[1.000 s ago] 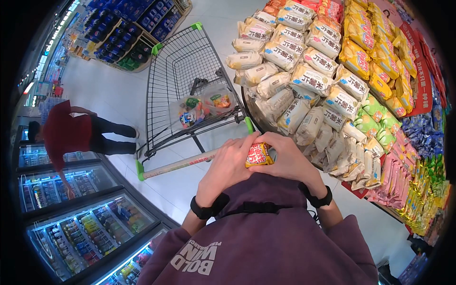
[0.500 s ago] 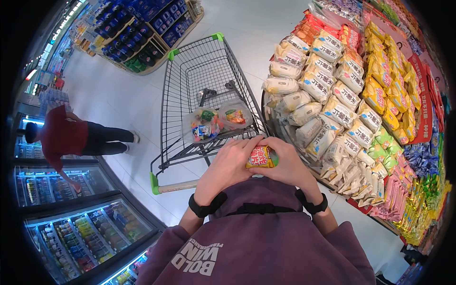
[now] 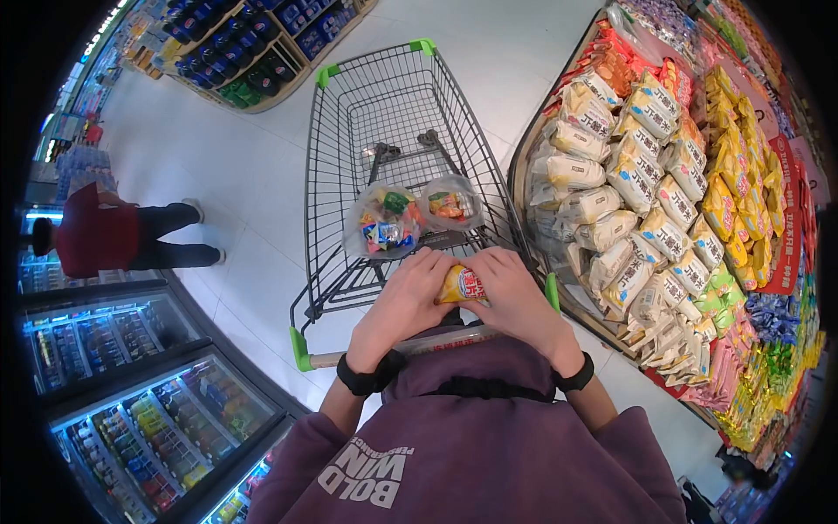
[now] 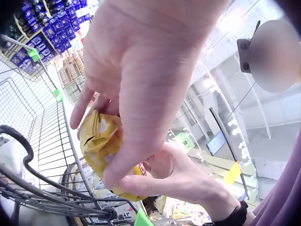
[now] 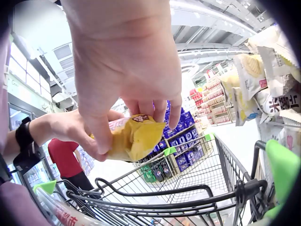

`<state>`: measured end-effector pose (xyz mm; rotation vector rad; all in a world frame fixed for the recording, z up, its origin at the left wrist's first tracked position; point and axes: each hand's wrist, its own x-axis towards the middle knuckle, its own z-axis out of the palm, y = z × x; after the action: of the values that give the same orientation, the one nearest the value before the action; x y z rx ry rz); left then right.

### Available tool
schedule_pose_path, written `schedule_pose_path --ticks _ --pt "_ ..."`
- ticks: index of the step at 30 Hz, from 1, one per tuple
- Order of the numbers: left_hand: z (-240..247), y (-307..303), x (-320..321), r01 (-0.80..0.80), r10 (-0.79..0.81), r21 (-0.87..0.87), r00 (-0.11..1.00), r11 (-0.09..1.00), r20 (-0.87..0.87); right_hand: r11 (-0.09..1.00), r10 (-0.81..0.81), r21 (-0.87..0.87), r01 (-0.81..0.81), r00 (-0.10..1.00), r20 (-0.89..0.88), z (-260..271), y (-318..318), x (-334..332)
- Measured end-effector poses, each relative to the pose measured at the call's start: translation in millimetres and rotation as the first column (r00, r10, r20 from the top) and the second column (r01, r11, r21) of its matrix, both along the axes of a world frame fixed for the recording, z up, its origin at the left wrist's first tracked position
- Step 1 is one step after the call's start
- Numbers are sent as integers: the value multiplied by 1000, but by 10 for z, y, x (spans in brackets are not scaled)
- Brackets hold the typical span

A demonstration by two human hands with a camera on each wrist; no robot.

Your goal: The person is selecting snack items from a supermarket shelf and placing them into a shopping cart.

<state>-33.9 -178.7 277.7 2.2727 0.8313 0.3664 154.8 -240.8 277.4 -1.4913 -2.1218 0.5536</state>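
Between both hands is a small yellow snack packet [image 3: 463, 285] with red and white print, held close over the cart's handle. My left hand [image 3: 408, 295] pinches its left end, thumb below and fingers over the top. The right hand [image 3: 517, 295] grips the other end in the same way, and the two thumbs nearly meet. In the left wrist view the crimped end of the packet [image 4: 101, 141] sticks out past the left fingers. The right wrist view shows the packet's other crumpled end [image 5: 146, 139] under the right fingers.
The shopping cart [image 3: 312, 175] stands right in front, carrying two clear bags [image 3: 377, 251] of wrapped snacks. A display of bagged snacks [image 3: 642, 170] lines the right. To the left are glass-fronted coolers [image 3: 166, 428] and a person in red [image 3: 96, 231]. Drink shelves [image 3: 253, 57] stand ahead.
The cart has come nearer and now lies straight ahead, its handle below my hands. The packet has turned between my fingers. The snack display has shifted right in view; the person's legs have shifted.
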Motion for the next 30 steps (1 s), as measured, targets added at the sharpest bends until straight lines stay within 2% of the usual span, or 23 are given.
schedule_pose_path --ticks 6,8,12,15,17,19,21,22,25,26,28,29,30 --pt "-261 420 -89 148 -147 -61 989 987 19 967 -92 -240 88 996 -5 -117 125 -103" --pt "-326 566 -121 190 -185 -65 980 980 77 969 -83 -234 78 996 -15 -115 222 -72" --pt "-405 934 -103 167 -162 -20 976 986 148 992 -54 -110 59 998 45 -161 621 40" --pt "-635 1329 17 173 -151 -132 976 976 159 993 -41 -100 60 982 186 -203 1047 87" --pt "-837 1628 146 186 -155 -215 976 959 154 972 -9 -218 81 950 312 -385 1390 132" --pt "-1245 1797 258 189 -143 -353 978 916 152 941 48 -325 93 915 401 -654 1643 160" --pt "-1483 1915 329 168 -156 -442 986 881 62 908 121 -409 86 883 454 -948 1887 156" --pt "-1621 1957 345 151 -165 -487 986 860 15 833 166 -528 163 838 520 -1081 2016 125" --pt "-2184 2020 298 114 -136 -324 990 939 -48 712 178 -645 278 817 548 -1637 2289 155" --pt "-2299 2029 255 88 -118 -375 991 923 -58 656 179 -688 310 821 541 -1808 2333 160" --pt "-2467 2023 157 41 -91 -473 993 880 -82 534 101 -761 369 866 491 -2145 2323 197" --pt "-2475 2006 113 54 -74 -462 997 885 -27 489 63 -785 381 882 467 -2382 2302 223" --pt "-2493 2018 115 40 -67 -426 997 904 -49 446 27 -806 389 894 447 -2614 2285 250"
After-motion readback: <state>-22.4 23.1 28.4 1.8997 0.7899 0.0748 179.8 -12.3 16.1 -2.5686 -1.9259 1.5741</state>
